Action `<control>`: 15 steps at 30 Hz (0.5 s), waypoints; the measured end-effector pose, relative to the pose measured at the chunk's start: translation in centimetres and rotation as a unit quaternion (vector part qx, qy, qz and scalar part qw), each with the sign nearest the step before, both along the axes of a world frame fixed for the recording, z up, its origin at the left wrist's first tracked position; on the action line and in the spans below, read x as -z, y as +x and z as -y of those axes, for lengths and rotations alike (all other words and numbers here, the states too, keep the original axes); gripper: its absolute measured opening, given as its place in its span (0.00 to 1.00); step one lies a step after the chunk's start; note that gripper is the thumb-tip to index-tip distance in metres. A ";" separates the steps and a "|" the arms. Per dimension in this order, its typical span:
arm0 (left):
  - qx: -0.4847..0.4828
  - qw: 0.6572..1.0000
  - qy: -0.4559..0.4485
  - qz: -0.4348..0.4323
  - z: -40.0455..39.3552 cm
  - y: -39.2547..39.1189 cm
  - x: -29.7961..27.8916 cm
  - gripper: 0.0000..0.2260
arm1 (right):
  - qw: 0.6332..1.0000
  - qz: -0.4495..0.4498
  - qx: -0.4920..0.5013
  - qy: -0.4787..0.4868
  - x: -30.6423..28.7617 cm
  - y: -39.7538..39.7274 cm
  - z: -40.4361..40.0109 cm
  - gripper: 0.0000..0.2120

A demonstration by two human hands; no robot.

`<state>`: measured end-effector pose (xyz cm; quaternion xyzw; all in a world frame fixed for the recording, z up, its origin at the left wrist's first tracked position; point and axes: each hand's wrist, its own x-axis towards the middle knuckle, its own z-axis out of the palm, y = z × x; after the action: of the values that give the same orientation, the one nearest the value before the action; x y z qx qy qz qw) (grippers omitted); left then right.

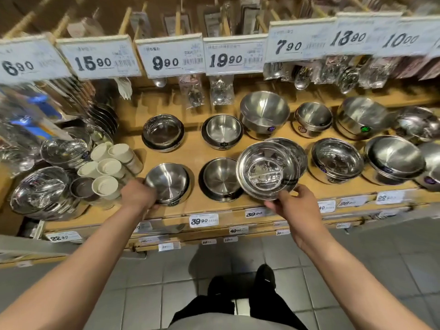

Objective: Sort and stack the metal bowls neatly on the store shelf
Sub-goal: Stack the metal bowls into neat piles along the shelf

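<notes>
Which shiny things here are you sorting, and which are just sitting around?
Sorting: shallow bowl held by the right hand; front bowl gripped by the left hand.
Just there: white cups; price tags; hanging spoons.

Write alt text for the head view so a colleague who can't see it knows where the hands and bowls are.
A person's right hand holds a shiny shallow bowl tilted above the wooden shelf, while the left hand grips the rim of a steel bowl stack at the shelf's front. Other metal bowls stand in two rows beneath hanging price tags.

Bare forearms, no sleeves; black trousers (pixel 262 303), black shoes (pixel 265 278), grey top (pixel 228 326).
</notes>
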<state>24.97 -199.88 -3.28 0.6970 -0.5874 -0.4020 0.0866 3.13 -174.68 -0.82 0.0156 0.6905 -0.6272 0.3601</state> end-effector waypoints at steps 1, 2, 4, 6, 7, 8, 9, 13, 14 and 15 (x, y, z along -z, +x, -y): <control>-0.002 1.000 0.005 -0.005 0.2 0.0 0.1 0.07 | 1.000 0.003 0.000 -0.001 0.1 0.0 -0.1 0.11; 0.000 1.000 0.011 -0.007 0.2 0.0 0.1 0.09 | 1.000 0.004 0.001 -0.002 0.0 0.0 -0.2 0.11; 0.007 1.000 0.022 -0.015 0.2 0.1 0.1 0.11 | 1.000 0.006 0.002 -0.003 0.0 0.0 -0.2 0.11; 0.036 0.999 0.013 0.006 -0.1 0.0 -0.4 0.14 | 1.000 0.010 0.004 -0.008 0.1 0.1 -0.2 0.12; 0.065 0.997 -0.012 0.046 -0.4 -0.1 -0.8 0.18 | 1.000 0.013 0.006 -0.010 0.1 0.1 -0.3 0.13; 0.094 0.990 -0.048 0.093 -0.8 -0.2 -1.2 0.23 | 1.000 0.016 0.008 -0.013 0.1 0.1 -0.3 0.13; 0.115 0.981 -0.098 0.122 -1.3 -0.4 -1.7 0.27 | 1.000 0.020 0.011 -0.014 0.1 0.1 -0.3 0.13; 0.193 0.947 -0.254 0.048 -4.7 -3.3 -4.2 0.17 | 0.999 0.026 0.030 -0.008 0.1 -0.2 -0.5 0.15; 0.207 0.949 -0.238 0.022 -5.5 -4.4 -4.4 0.14 | 0.999 0.028 0.036 -0.008 0.1 -0.3 -0.6 0.15; 0.220 0.954 -0.205 0.009 -6.1 -5.5 -4.3 0.12 | 0.999 0.028 0.041 -0.007 0.0 -0.5 -0.6 0.15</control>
<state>19.46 -193.79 1.00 0.5210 -0.7971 -0.2755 0.1317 2.62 -174.04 -0.82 0.0594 0.6747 -0.6452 0.3535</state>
